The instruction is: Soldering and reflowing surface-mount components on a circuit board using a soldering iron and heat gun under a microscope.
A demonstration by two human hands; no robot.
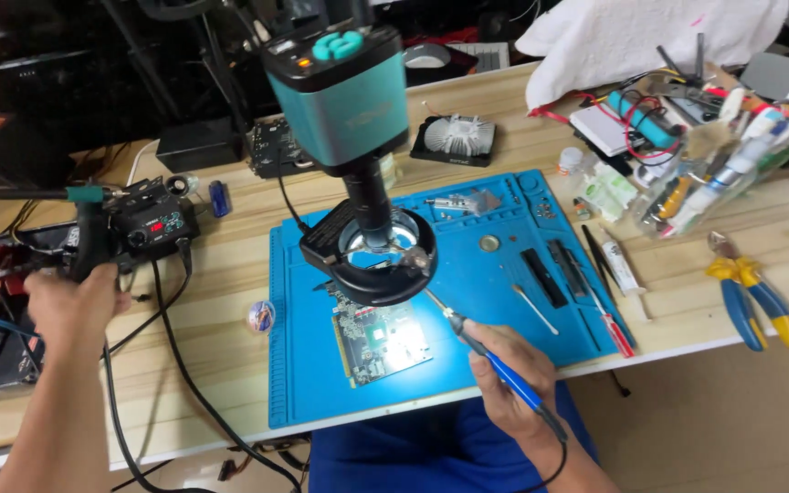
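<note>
My right hand grips a blue-handled soldering iron, its tip pointing up-left toward the lit green circuit board on the blue silicone mat. A teal microscope camera with a ring light hangs over the board. My left hand is closed around a dark handle of a hot-air tool at the far left, beside a black soldering station with a red display.
Blue-and-yellow pliers lie at the right. A pile of tubes, wires and tools fills the back right, under a white cloth. A round heatsink fan sits behind the mat. Black cables trail off the front edge.
</note>
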